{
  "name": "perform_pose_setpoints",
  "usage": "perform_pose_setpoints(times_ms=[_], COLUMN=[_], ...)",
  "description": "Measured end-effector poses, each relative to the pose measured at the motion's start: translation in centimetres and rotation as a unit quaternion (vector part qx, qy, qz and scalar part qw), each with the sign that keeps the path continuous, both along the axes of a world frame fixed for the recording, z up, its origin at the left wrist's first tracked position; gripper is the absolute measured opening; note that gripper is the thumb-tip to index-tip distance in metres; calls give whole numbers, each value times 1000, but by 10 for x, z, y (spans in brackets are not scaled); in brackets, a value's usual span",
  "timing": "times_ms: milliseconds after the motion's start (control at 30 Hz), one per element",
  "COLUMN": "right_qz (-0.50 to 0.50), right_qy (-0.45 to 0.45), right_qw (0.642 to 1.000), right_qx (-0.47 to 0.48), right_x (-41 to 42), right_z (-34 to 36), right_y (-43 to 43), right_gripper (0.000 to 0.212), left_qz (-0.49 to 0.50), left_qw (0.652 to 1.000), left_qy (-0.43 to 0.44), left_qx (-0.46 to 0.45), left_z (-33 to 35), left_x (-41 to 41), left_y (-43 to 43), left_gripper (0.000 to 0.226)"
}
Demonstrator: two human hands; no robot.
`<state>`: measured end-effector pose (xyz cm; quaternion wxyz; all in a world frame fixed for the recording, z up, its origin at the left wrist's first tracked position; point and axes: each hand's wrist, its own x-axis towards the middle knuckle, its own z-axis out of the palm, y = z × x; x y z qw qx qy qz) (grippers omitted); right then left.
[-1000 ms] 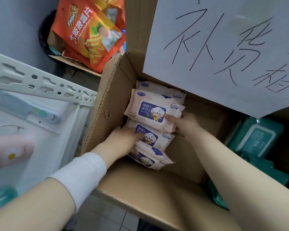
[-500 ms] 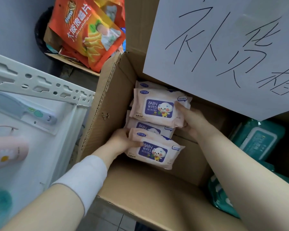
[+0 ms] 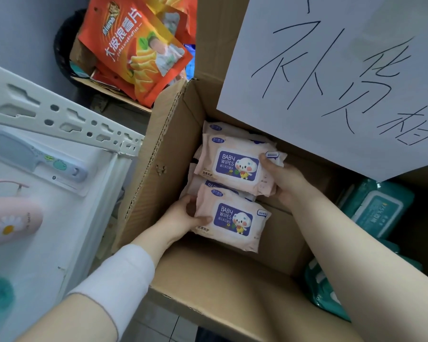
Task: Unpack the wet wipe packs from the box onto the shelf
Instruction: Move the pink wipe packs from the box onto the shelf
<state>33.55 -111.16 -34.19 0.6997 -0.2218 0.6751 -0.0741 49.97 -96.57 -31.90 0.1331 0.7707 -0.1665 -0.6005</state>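
A big open cardboard box surrounds both hands, its brown walls rising on every side of them. Above the right hand, a white paper sheet with handwritten black characters covers the far part of the box. To the left of the left hand, outside the box wall, runs a white metal shelf with a perforated rail. Beyond the hands, past the far left corner of the box, lie orange snack bags. To the right of the right forearm, teal wipe packs sit stacked in shadow.

Inside the box, the upper pink pack of baby wipes is in the right hand, which grips its right end with the thumb on top and the fingers curled beneath. Just nearer, the lower pink pack is gripped at its left end by the left hand, thumb across the top face. The two packs overlap slightly. Under and behind them lie further pink packs, perhaps three, though most of each one is covered.

On the shelf, well left of the left hand, lie a pale blue comb and a pink item with a daisy.
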Motion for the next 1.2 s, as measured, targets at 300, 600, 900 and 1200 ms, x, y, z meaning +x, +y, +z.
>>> perform_pose_setpoints(times_ms=[300, 600, 900, 1200], right_qz=[-25, -67, 46, 175], right_qy=[36, 13, -85, -193], right_qw=[999, 997, 992, 946], right_qx=[1, 29, -78, -194], right_x=[-20, -69, -109, -49], right_z=[29, 140, 324, 517], right_y=[14, 80, 159, 259], right_gripper=[18, 34, 77, 63], left_qz=[13, 18, 171, 270], left_qw=[1000, 996, 960, 887], left_qy=[28, 6, 3, -33], left_qx=[-5, -87, -220, -374], left_z=[41, 206, 393, 556], left_x=[6, 11, -34, -33], left_y=[12, 85, 231, 393], left_gripper=[34, 17, 16, 91])
